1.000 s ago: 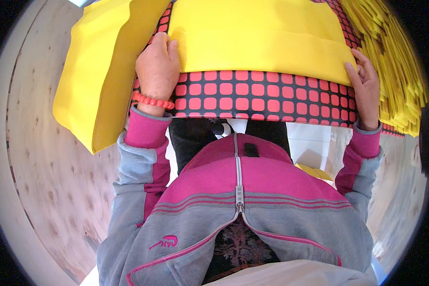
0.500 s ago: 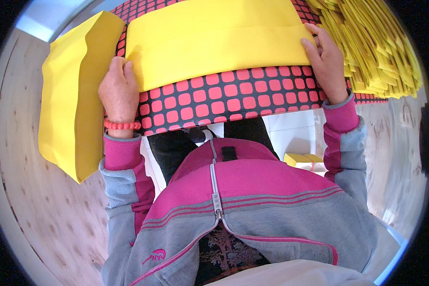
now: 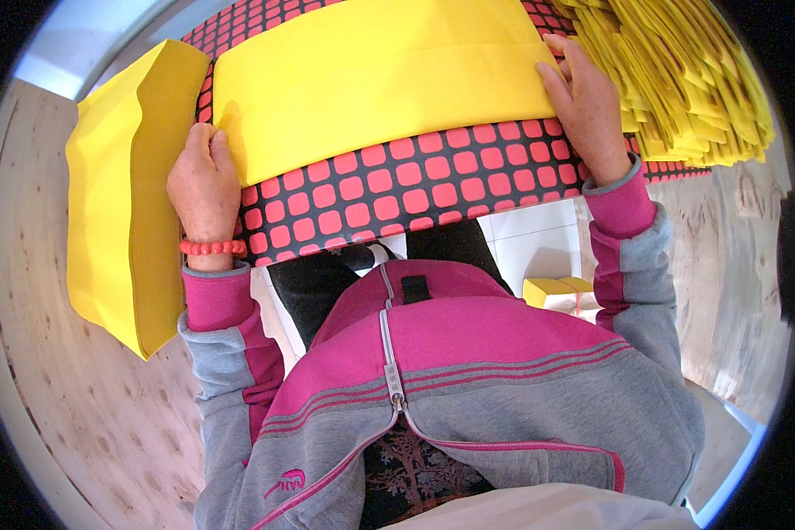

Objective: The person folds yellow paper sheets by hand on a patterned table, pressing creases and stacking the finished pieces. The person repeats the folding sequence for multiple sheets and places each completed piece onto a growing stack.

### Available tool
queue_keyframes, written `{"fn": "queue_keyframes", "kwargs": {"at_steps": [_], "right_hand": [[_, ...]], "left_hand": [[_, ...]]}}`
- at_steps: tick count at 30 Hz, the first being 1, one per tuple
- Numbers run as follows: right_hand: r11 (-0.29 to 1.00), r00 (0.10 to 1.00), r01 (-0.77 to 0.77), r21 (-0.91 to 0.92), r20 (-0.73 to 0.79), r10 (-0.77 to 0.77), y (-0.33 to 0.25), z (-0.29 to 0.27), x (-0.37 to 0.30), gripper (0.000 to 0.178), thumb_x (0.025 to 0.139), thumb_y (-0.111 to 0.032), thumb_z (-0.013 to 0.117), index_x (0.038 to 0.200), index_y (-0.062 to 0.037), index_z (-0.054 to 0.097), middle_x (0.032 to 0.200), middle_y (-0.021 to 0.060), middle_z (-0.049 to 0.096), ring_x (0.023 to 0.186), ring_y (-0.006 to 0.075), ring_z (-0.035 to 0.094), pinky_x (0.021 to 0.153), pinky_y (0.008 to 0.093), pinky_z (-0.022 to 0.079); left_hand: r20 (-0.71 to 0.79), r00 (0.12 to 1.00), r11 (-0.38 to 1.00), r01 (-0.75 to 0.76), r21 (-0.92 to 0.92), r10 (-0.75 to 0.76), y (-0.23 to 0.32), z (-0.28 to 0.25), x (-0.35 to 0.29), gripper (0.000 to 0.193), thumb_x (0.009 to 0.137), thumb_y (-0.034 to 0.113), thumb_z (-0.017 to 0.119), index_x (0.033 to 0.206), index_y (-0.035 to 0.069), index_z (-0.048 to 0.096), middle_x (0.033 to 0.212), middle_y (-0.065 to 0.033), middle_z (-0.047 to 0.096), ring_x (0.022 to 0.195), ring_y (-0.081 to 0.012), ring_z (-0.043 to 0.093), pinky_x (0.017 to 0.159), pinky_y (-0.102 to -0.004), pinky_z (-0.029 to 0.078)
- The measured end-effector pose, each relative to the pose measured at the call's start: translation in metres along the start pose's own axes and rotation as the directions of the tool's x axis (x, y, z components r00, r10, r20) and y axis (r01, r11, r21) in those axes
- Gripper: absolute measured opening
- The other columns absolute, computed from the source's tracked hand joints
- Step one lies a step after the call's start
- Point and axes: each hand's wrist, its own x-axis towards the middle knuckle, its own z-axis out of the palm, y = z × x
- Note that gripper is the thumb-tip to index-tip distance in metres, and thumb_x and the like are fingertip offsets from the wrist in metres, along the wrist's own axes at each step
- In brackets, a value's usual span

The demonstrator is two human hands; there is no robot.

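Observation:
A wide yellow folded piece, cloth-like and smooth (image 3: 380, 88), lies on the table in front of me, with a crease running along its length. My left hand (image 3: 203, 190), a red beaded bracelet at its wrist, is closed on the left edge near the front corner, thumb on top. At the opposite end my right hand (image 3: 587, 110) grips the right edge between thumb and fingers. The fingertips under both edges are partly hidden. Left of my left hand, a thick yellow folded stack (image 3: 106, 194) hangs over the table's side.
A red-and-black checked cover (image 3: 380, 181) spreads over the table. At the back right rises a tall pile of folded yellow pieces (image 3: 680, 79). A small yellow bundle (image 3: 556, 289) sits low down beyond my right side. Wooden boards (image 3: 88, 389) run along the left.
The whole view has shifted and tilted a little, so the table and hands appear slightly farther left. Both hands keep the same hold on the yellow piece.

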Motion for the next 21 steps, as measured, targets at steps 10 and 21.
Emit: {"fn": "queue_keyframes", "kwargs": {"at_steps": [10,21], "right_hand": [[0.999,0.999,0.026,-0.039,0.019,-0.025,0.002,0.001,0.002,0.033,0.096,-0.019,0.065,0.125,-0.0053,0.06,0.109,0.0201,0.07,0.096,0.0405,0.068,0.08,0.0466,0.053],[0.998,0.999,0.046,-0.037,0.018,-0.046,0.007,0.006,0.002,0.032,0.097,-0.02,0.065,0.125,-0.007,0.061,0.107,0.0208,0.07,0.095,0.0411,0.067,0.079,0.0482,0.053]], "left_hand": [[0.032,0.999,0.996,0.035,0.084,-0.037,0.005,-0.001,0.002,0.017,0.1,0.023,0.058,0.097,0.008,0.063,0.081,-0.0203,0.068,0.077,-0.0446,0.066,0.065,-0.0523,0.051],[-0.02,0.93,0.928,-0.367,-0.071,0.366,0.09,-0.004,-0.027,0.051,0.093,0.018,0.068,0.141,0.005,0.057,0.144,-0.0176,0.058,0.136,-0.0327,0.053,0.118,-0.0595,0.027]]}}
